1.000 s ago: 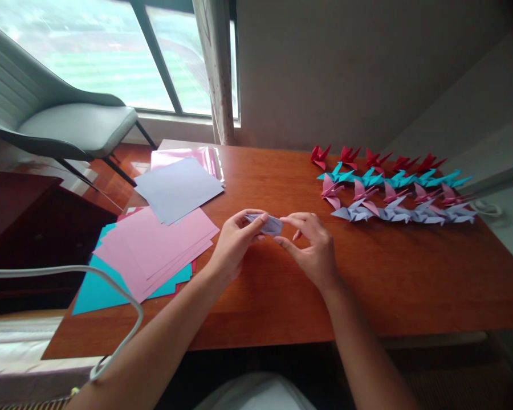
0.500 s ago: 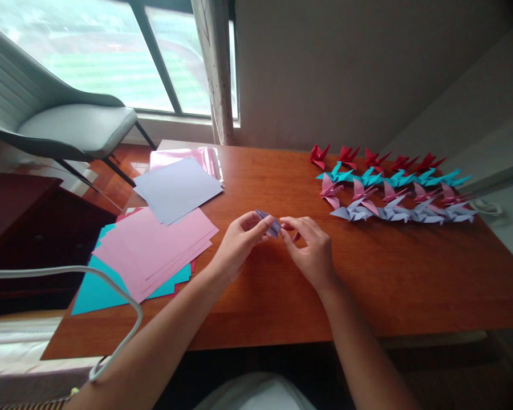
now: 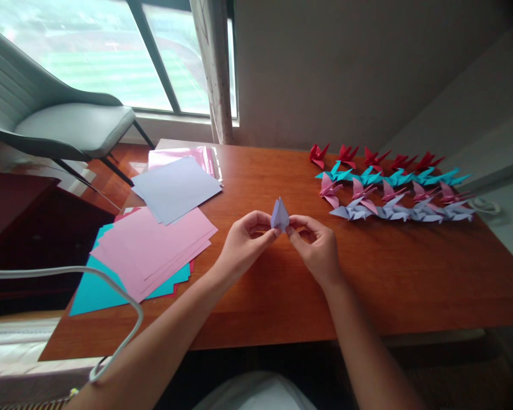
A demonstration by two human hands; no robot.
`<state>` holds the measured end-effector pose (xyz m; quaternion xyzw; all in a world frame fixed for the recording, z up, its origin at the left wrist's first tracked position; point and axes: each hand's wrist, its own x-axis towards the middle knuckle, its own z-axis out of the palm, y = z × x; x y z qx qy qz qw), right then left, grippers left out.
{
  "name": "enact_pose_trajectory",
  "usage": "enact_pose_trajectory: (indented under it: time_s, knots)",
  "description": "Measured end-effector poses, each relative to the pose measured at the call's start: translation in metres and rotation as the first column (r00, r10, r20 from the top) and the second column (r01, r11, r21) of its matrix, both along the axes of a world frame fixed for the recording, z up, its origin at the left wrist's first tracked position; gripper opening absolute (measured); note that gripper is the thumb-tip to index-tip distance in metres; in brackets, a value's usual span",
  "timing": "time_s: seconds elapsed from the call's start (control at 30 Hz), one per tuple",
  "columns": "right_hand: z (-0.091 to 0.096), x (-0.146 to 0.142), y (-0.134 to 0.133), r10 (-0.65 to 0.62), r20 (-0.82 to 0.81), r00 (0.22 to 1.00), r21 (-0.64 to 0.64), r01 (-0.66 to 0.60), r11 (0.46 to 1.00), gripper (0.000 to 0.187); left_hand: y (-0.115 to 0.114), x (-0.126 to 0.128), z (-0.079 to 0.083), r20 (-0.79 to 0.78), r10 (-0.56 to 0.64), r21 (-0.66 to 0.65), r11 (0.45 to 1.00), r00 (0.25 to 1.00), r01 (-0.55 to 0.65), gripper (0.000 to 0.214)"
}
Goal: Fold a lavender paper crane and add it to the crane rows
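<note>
Both hands (image 3: 247, 242) (image 3: 320, 247) pinch the folded lilac paper (image 3: 280, 215) low, points upward.

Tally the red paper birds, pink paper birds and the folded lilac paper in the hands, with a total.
Red birds: 5
Pink birds: 5
Folded lilac paper, between left hand and right hand: 1
Total: 11

This looks like a room in a home, because there are a padded chair (image 3: 74, 126), a curtain (image 3: 214, 68) at the window (image 3: 106, 68) and a wooden worktop (image 3: 393, 273).
</note>
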<state>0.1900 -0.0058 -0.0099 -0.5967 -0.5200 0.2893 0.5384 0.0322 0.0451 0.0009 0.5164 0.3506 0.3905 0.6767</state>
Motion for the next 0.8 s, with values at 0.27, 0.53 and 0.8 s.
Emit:
enact_pose_trajectory:
  time_s: [0.27, 0.53, 0.8]
  knots:
    - [-0.002, 0.001, 0.002, 0.056, -0.170, 0.984, -0.043, -0.064, 0.997, 0.016, -0.001, 0.001, 0.007, 0.029, 0.019, -0.055, 0.998, 0.999, -0.017, 0.027]
    - [-0.001, 0.000, 0.002, 0.057, -0.162, 0.985, -0.042, -0.065, 0.997, 0.015, 0.001, -0.001, 0.004, 0.046, 0.091, -0.056, 0.995, 0.995, -0.088, 0.029]
    - [0.007, 0.000, 0.000, 0.132, -0.135, 0.982, -0.105, -0.147, 0.984, 0.015, 0.000, -0.003, 0.007, -0.027, 0.040, -0.055, 0.998, 0.999, -0.041, 0.022]
